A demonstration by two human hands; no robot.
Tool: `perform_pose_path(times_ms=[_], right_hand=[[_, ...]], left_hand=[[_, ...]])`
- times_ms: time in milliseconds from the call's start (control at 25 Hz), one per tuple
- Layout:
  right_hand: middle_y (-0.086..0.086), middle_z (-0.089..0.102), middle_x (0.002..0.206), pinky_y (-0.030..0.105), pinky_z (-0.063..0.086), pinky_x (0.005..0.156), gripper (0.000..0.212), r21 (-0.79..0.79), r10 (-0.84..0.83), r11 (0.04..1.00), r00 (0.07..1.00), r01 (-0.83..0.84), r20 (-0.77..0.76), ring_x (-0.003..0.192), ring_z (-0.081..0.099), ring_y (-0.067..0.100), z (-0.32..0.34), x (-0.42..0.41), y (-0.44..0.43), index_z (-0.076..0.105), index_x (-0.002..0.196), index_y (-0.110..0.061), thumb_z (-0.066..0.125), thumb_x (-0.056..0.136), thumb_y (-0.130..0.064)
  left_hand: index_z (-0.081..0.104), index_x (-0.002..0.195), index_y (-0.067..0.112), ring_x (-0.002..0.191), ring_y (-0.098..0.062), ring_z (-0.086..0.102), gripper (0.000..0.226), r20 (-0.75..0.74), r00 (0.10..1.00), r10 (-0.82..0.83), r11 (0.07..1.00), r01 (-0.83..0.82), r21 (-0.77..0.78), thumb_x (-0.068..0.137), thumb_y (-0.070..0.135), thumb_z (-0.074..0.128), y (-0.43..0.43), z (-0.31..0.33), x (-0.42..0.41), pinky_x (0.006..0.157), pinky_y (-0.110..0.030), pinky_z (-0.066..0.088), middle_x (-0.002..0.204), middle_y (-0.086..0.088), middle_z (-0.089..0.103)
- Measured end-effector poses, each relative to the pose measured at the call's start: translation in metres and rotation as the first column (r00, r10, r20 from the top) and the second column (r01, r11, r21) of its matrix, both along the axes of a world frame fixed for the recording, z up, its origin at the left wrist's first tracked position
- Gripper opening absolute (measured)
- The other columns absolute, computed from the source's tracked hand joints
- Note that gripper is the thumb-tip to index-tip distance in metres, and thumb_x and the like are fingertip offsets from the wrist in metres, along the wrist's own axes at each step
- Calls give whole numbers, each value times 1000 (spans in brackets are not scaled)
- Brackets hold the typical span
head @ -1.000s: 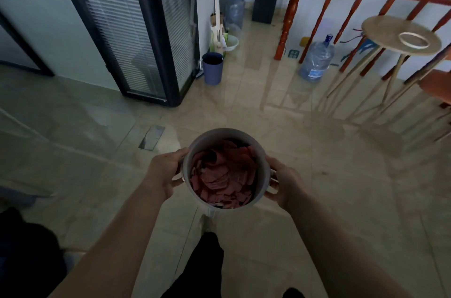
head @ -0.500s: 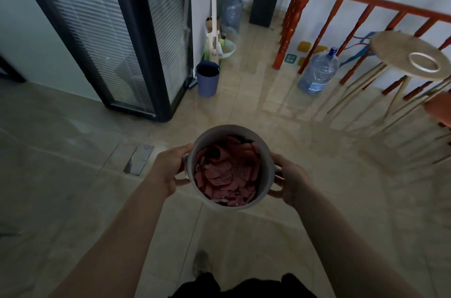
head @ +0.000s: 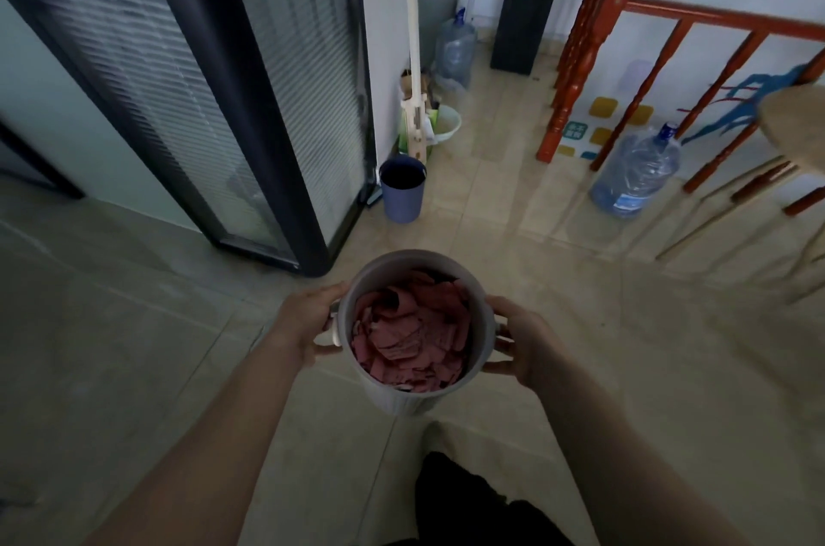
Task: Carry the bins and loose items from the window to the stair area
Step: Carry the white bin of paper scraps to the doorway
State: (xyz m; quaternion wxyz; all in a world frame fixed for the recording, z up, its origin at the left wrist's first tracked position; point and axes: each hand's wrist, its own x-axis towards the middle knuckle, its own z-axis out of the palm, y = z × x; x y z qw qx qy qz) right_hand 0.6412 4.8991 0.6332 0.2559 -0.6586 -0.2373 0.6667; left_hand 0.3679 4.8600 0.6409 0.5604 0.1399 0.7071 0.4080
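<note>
I hold a round grey bin point(head: 404, 400) in front of me, above the tiled floor. It is filled with pink paper scraps point(head: 413, 338). My left hand point(head: 312, 322) grips its left side and my right hand point(head: 520, 342) grips its right side. A blue bin point(head: 402, 192) stands on the floor ahead, beside the dark-framed glass partition. The red wooden stair railing point(head: 593, 49) rises at the upper right.
A glass partition with blinds point(head: 232, 90) fills the left. Two large water bottles point(head: 634, 177) point(head: 455, 49), a mop handle point(head: 413, 36), a pale basin point(head: 446, 123) and a dark water dispenser point(head: 527, 9) stand ahead. A round wooden stool point(head: 794, 121) is at the right edge.
I have walked forward with the bin held in both hands. The blue bin, the partition and the railing are closer and lower in view.
</note>
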Motion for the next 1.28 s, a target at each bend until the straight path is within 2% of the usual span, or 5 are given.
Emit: perform_pose_path(times_ms=[320,600,1000,1120,1280], right_hand=[[13,72,106,40,56,64,33,1,43,999,999,-43,28,98,67,33,-4,-15,159,74,112,-11,70,90,-34],[12,70,95,51,62,79,20,-61,98,994,992,-94,73,89,68,32,-20,-57,266,76,97,-12,68,88,-28],[15,73,97,50,64,74,19,-137,69,990,983,-45,173,91,69,35,-59,-154,437,75,94,-12,67,89,-28],[13,75,104,50,63,80,27,-148,46,989,984,-20,174,99,69,35,-92,-174,478,75,107,-14,69,91,-34],[7,70,91,46,61,79,35,-150,16,989,986,9,166,86,66,28,-160,-190,519,70,112,-10,71,91,-37]], left_hand=[[74,106,17,101,-18,61,27,-36,995,90,996,-90,6,88,36,80,134,0,-9,76,-41,54,104,-1,72],[79,107,17,102,-19,65,28,-32,996,80,997,-80,-4,88,38,82,239,-33,-56,82,-45,58,107,-1,74],[77,111,17,96,-24,72,31,41,999,2,998,1,-63,90,40,78,422,-95,-153,69,-37,58,106,-6,78],[75,118,16,96,-23,72,33,51,999,-12,997,16,-80,93,38,76,462,-125,-172,73,-38,58,109,-6,78],[74,119,15,88,-18,70,29,14,1000,25,990,-22,-137,95,30,75,501,-192,-183,69,-33,58,110,-8,76]])
